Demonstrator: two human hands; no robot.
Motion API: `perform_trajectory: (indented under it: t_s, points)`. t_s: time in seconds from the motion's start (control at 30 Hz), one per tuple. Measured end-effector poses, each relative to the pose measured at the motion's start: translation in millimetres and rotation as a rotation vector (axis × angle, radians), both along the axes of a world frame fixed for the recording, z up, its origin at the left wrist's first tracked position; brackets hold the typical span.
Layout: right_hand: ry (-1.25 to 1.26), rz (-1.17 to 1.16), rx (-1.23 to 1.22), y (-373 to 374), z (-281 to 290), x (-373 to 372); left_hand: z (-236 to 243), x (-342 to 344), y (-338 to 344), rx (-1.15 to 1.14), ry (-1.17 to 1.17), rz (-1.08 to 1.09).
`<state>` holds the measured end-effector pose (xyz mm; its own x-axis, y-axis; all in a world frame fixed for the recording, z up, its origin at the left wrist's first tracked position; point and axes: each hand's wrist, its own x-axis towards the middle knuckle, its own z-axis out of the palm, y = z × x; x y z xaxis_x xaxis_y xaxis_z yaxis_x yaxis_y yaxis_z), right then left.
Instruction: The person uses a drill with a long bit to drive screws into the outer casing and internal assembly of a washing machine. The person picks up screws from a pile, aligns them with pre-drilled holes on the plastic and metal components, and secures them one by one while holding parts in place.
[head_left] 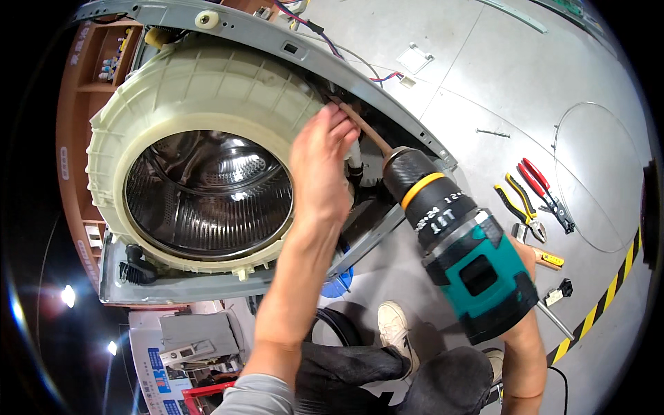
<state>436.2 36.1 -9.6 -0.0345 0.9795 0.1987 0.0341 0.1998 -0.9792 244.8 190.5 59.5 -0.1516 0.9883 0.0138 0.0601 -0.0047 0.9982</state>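
both hands are mid-job on the stripped washer: the left hand (319, 162) closes its grip on a brown hose (366, 131) beside the cream tub (200, 90), the right hand (522, 259) grips a teal drill (460, 242) aimed there, so fastening looks unfinished.

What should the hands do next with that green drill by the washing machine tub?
Probably ease the drill forward, keeping its long bit straight. The bit already points into the dark gap between the cream tub and the grey frame, where the left hand steadies its tip. The right hand holds the drill behind.
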Motion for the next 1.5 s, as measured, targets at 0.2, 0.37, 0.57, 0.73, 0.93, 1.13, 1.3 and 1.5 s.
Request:
perform_trajectory:
  t_s: [0.2,0.37,0.57,0.73,0.93,1.13,1.3,1.5]
  points:
    - [-0.120,-0.098,0.185,6.5,1.3,-4.8,22.6,-67.4,3.0,0.451,0.462,0.280]
    - [-0.097,-0.138,0.311,16.1,5.7,-2.0,23.6,-84.3,31.6,0.309,0.285,0.062]
    - [-0.036,-0.125,0.236,12.8,14.7,-15.3,15.1,-95.0,53.7,0.236,0.171,-0.095]
    - [-0.064,-0.162,0.232,11.5,15.2,-20.9,11.0,-91.0,56.6,0.294,0.119,-0.065]
    - [-0.097,-0.205,0.298,18.1,17.1,-23.8,10.9,-90.4,58.3,0.316,0.095,-0.050]
    - [-0.097,-0.196,0.290,23.2,24.1,-23.0,10.2,-91.5,59.8,0.318,0.111,-0.056]
    - [-0.083,-0.220,0.301,26.0,21.0,-23.7,6.5,-96.5,65.4,0.343,0.113,-0.059]
    - [-0.059,-0.191,0.239,27.6,29.0,-25.0,8.9,-88.4,60.2,0.310,0.103,-0.056]
